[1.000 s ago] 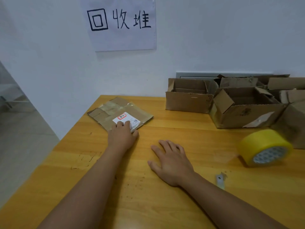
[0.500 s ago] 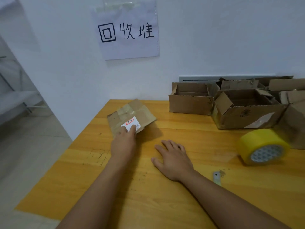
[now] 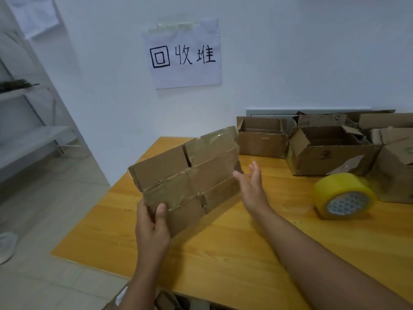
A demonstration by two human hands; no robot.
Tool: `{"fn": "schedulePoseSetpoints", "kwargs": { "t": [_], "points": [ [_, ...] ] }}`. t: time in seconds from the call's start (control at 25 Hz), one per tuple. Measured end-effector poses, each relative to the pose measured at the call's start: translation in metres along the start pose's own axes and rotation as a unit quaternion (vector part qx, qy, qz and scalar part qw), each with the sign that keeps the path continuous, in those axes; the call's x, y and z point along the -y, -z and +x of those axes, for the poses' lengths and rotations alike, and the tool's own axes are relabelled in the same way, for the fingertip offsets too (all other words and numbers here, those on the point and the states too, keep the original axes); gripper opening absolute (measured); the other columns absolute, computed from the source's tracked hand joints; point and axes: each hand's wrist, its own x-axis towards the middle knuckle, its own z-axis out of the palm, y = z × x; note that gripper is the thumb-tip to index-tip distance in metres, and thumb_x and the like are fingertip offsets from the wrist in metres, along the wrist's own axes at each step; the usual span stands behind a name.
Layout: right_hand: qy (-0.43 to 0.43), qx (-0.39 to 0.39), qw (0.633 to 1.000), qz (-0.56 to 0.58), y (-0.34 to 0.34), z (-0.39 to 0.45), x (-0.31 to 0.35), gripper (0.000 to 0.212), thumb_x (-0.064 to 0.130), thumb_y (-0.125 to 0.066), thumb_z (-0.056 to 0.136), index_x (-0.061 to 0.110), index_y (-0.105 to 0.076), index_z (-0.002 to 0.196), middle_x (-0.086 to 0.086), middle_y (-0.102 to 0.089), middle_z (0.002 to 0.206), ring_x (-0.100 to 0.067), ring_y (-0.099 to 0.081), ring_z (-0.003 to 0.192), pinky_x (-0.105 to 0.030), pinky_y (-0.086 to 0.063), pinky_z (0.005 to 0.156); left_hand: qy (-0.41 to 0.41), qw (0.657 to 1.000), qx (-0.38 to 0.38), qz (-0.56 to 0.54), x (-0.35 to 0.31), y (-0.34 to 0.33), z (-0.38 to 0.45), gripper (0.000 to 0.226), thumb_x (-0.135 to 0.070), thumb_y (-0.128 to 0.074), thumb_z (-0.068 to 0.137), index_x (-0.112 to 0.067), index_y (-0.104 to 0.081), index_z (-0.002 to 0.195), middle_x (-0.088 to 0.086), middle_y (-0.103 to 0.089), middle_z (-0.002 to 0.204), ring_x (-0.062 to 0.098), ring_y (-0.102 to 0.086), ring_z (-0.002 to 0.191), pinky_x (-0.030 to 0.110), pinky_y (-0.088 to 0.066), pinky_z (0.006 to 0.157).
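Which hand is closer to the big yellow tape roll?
Right. The right hand is open beside the flattened box, toward the tape roll; the left hand grips the box's lower corner, farther off.

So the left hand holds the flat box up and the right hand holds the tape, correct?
Not quite: the right hand is open beside the box, and the tape lies untouched on the table. The left hand does hold the box up. The head view shows it.
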Motion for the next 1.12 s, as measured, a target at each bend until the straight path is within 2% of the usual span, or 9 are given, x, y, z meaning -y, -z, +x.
{"fn": "schedulePoseSetpoints", "kwargs": {
  "t": [0.12, 0.28, 0.36, 0.56, 0.76, 0.88, 1.0, 1.08, 1.12],
  "points": [
    [0.03, 0.048, 0.998, 0.025, 0.013, -0.018, 0.018, 0.075, 0.041, -0.053, 0.097, 0.027, -0.009, 0.155, 0.005, -0.031, 0.151, -0.015, -0.034, 0.136, -0.033, -0.032, 0.1, 0.065, 0.997, 0.006, -0.038, 0.003, 0.006, -0.009, 0.056, -0.032, -0.048, 0.098, -0.029, -0.028, 0.151, -0.001, -0.045, 0.147, 0.014, -0.046, 0.132, 0.039, -0.043, 0.105],
    [0.057, 0.097, 0.993, -0.021, 0.022, -0.043, 0.017, 0.097, 0.054, -0.064, 0.08, 0.032, -0.006, 0.155, 0.005, -0.022, 0.158, -0.009, -0.028, 0.139, -0.028, -0.033, 0.103, 0.074, 0.996, -0.001, -0.049, 0.0, 0.005, -0.015, 0.053, -0.027, -0.043, 0.103, -0.035, -0.025, 0.153, -0.004, -0.039, 0.151, 0.015, -0.04, 0.135, 0.036, -0.038, 0.107],
    [0.064, 0.126, 0.989, -0.045, 0.024, -0.051, 0.013, 0.109, 0.056, -0.07, 0.072, 0.035, -0.002, 0.154, 0.009, -0.02, 0.157, -0.003, -0.026, 0.134, -0.024, -0.034, 0.1, 0.086, 0.996, 0.009, -0.023, -0.002, 0.0, -0.016, 0.056, -0.03, -0.043, 0.103, -0.04, -0.021, 0.154, -0.005, -0.029, 0.157, 0.016, -0.032, 0.141, 0.041, -0.033, 0.112],
    [0.091, 0.143, 0.978, -0.12, 0.018, -0.057, 0.0, 0.118, 0.063, -0.075, 0.065, 0.043, 0.002, 0.152, 0.017, -0.011, 0.158, -0.007, -0.024, 0.139, -0.032, -0.034, 0.109, 0.051, 0.998, 0.011, -0.046, -0.007, -0.016, -0.02, 0.053, -0.032, -0.04, 0.102, -0.051, -0.023, 0.149, -0.013, -0.04, 0.144, -0.006, -0.042, 0.124, 0.035, -0.039, 0.102],
    [0.082, 0.089, 0.984, -0.128, 0.017, -0.059, -0.008, 0.112, 0.063, -0.074, 0.065, 0.037, -0.008, 0.152, 0.013, -0.024, 0.148, -0.011, -0.036, 0.133, -0.039, -0.043, 0.107, 0.041, 0.999, 0.015, -0.011, -0.005, -0.018, -0.012, 0.046, -0.044, -0.037, 0.098, -0.057, -0.029, 0.141, -0.014, -0.035, 0.14, -0.011, -0.041, 0.12, 0.025, -0.039, 0.096],
    [0.088, 0.083, 0.984, -0.127, 0.022, -0.058, -0.008, 0.086, 0.051, -0.074, 0.076, 0.034, -0.026, 0.144, 0.012, -0.031, 0.139, -0.007, -0.039, 0.127, -0.035, -0.043, 0.106, 0.061, 0.996, 0.029, -0.064, -0.011, -0.016, -0.013, 0.044, -0.065, -0.034, 0.093, -0.062, -0.028, 0.137, -0.016, -0.04, 0.143, 0.007, -0.045, 0.13, 0.025, -0.041, 0.093],
    [0.079, 0.109, 0.986, -0.093, 0.027, -0.056, -0.004, 0.069, 0.038, -0.074, 0.083, 0.038, -0.027, 0.133, 0.023, -0.039, 0.13, 0.0, -0.038, 0.123, -0.011, -0.039, 0.096, 0.058, 0.988, 0.099, -0.099, -0.016, -0.012, -0.015, 0.081, -0.096, -0.041, 0.063, -0.066, -0.021, 0.137, -0.023, -0.034, 0.15, 0.0, -0.038, 0.134, 0.021, -0.038, 0.096],
    [0.06, 0.14, 0.987, -0.058, 0.028, -0.056, 0.0, 0.069, 0.034, -0.073, 0.084, 0.037, -0.024, 0.133, 0.033, -0.038, 0.123, 0.003, -0.038, 0.12, -0.005, -0.039, 0.085, 0.055, 0.983, 0.144, -0.104, -0.017, -0.01, -0.016, 0.101, -0.095, -0.055, 0.052, -0.064, -0.015, 0.139, -0.031, -0.029, 0.148, -0.014, -0.036, 0.129, 0.009, -0.041, 0.089],
    [0.059, 0.149, 0.986, -0.049, 0.028, -0.056, 0.001, 0.07, 0.033, -0.072, 0.084, 0.036, -0.024, 0.134, 0.034, -0.038, 0.123, 0.003, -0.04, 0.119, -0.007, -0.041, 0.086, 0.052, 0.982, 0.155, -0.098, -0.017, -0.01, -0.016, 0.1, -0.09, -0.061, 0.053, -0.064, -0.015, 0.138, -0.031, -0.029, 0.147, -0.017, -0.036, 0.127, 0.007, -0.043, 0.086]
  ]
}}
